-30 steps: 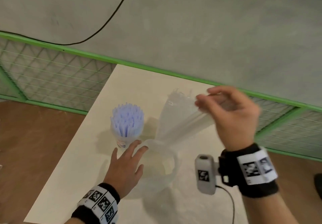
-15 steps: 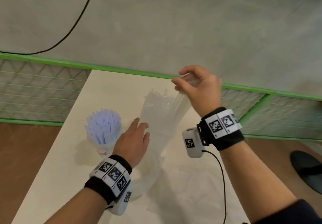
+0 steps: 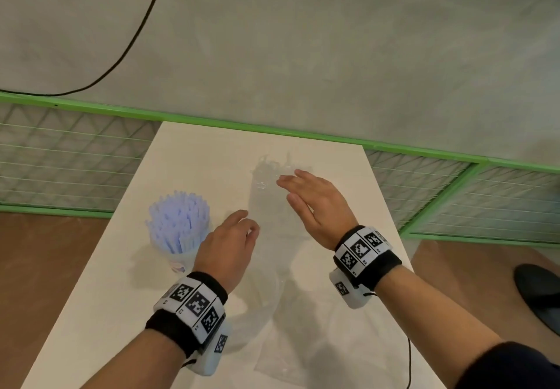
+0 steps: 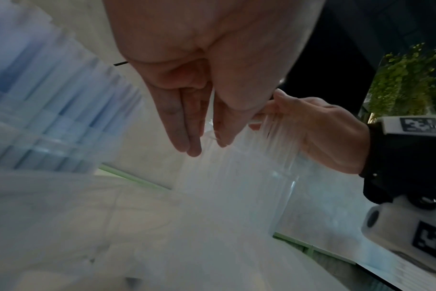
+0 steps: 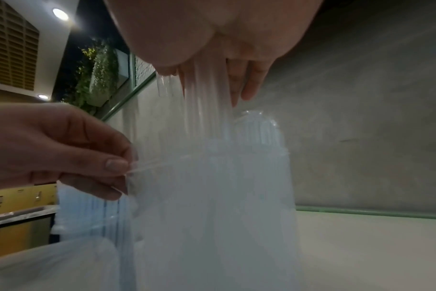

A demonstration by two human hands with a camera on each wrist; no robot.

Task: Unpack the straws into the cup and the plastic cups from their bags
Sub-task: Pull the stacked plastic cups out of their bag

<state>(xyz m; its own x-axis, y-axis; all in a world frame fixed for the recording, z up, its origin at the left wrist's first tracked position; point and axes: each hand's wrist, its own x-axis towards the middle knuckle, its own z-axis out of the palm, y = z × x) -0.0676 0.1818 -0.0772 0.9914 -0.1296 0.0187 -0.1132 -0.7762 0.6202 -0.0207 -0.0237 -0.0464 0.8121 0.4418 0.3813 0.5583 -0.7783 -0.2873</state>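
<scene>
At the near edge of the pale table (image 3: 91, 313) a crumpled clear bag (image 3: 303, 355) lies flat, just right of the left forearm. Above it stands a tall clear bag of plastic cups (image 3: 268, 207), upright near the table's middle, its crinkled top at the far end. The left hand (image 3: 230, 246) is at the bag's left side with fingers curled; the right wrist view shows its thumb and fingers (image 5: 112, 167) pinching a fold of the film. The right hand (image 3: 315, 203) is on the bag's right side, higher up, fingers nearly straight and laid along the plastic; whether they grip it I cannot tell. To the left, just beside the left hand, a cup (image 3: 181, 260) stands packed with pale blue straws (image 3: 178, 222). Beyond the table's far edge runs a green-framed mesh fence (image 3: 75, 164) and a grey wall (image 3: 303, 40) crossed by a black cable (image 3: 133, 40).
</scene>
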